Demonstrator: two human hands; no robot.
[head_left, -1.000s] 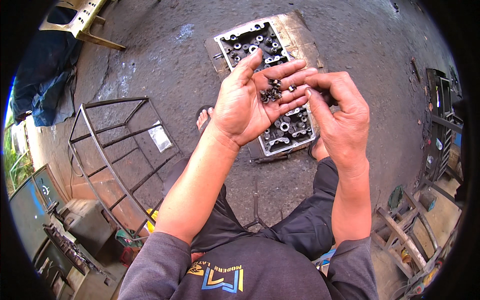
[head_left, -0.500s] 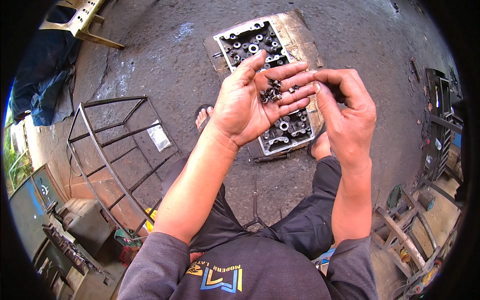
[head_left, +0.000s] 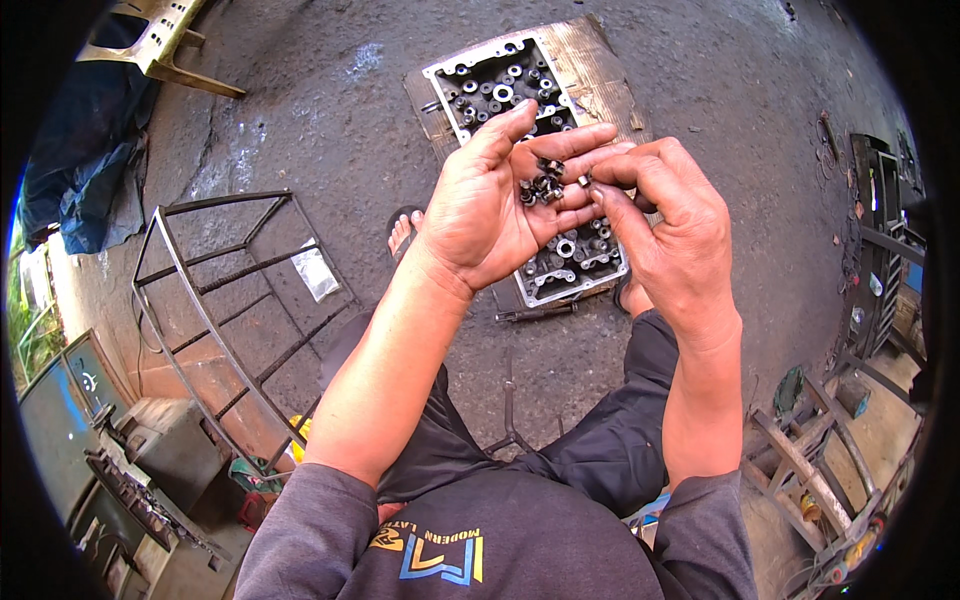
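Shifted leftward since the earlier frame toward the left hand (head_left: 492, 212), fingers outstretched, best kept level beneath its clustered metal bits (head_left: 541, 187), and the lone bit (head_left: 585, 181) at its fingers, the right hand (head_left: 675, 218) has thumb and forefinger nearly together, whether gripping I cannot tell.

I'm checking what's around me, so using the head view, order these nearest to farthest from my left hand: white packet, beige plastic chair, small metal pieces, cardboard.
From your left hand:
1. Small metal pieces, mostly clustered on its palm.
2. Cardboard, on the floor, below and beyond.
3. White packet, to its left.
4. Beige plastic chair, at the upper left edge.
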